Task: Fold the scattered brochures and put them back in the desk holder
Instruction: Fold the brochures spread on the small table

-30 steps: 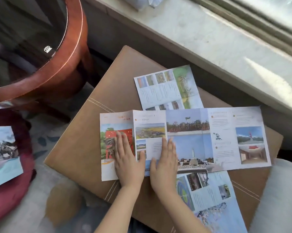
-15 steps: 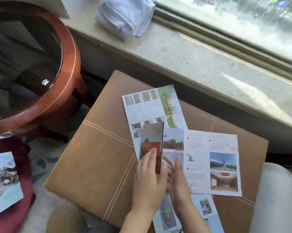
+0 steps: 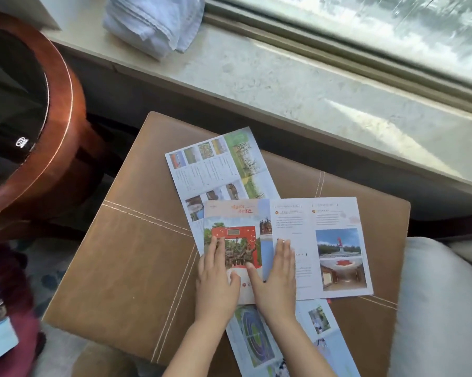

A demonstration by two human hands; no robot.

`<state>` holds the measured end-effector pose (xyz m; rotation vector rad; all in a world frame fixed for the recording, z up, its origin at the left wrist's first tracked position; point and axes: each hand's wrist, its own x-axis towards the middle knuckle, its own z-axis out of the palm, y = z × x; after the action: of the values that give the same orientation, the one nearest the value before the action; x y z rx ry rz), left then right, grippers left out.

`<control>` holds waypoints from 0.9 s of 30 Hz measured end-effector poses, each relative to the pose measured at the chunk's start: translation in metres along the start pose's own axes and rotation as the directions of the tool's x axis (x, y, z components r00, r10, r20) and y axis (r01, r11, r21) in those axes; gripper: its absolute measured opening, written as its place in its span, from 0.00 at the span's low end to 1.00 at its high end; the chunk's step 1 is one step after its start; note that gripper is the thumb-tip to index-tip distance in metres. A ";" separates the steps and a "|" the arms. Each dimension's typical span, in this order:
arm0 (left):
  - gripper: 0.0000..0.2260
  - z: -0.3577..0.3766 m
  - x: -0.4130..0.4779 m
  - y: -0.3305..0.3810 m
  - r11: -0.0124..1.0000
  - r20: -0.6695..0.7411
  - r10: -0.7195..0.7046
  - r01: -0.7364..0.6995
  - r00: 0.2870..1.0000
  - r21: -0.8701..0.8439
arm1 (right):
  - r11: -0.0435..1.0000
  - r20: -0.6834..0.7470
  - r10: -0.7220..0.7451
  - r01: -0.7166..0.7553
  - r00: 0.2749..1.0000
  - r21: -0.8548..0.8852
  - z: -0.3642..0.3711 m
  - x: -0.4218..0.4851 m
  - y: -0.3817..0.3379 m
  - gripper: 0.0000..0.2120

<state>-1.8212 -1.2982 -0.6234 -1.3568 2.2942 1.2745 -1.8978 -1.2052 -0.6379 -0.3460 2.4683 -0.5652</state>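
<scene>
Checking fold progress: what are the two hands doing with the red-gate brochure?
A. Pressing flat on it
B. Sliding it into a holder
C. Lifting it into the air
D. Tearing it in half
A: the left hand and right hand lie with straight fingers flat on the brochure, which rests on the brown ottoman.

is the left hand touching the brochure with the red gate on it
Touching. The head view shows the left hand lying flat on the cover panel of the red-gate brochure, with no gap visible.
</scene>
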 end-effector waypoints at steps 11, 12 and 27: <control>0.25 -0.022 0.000 -0.004 0.991 -0.076 0.061 -0.069 0.995 -0.118 | 0.913 -0.080 0.012 0.022 0.997 0.407 -0.002 -0.028 -0.041 0.15; 0.24 -0.024 0.001 -0.004 0.987 -0.137 0.041 -0.062 0.990 -0.149 | 0.868 -0.072 0.041 0.001 0.997 0.497 -0.008 -0.031 -0.044 0.13; 0.22 0.019 0.005 0.011 0.892 0.107 -0.154 0.185 0.982 -0.412 | 0.837 0.111 0.274 -0.294 0.955 0.462 -0.028 -0.025 0.020 0.18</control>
<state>-1.8379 -1.2851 -0.6312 -1.5660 1.8675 1.7944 -1.8968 -1.1700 -0.6148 0.2040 2.1865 -0.9887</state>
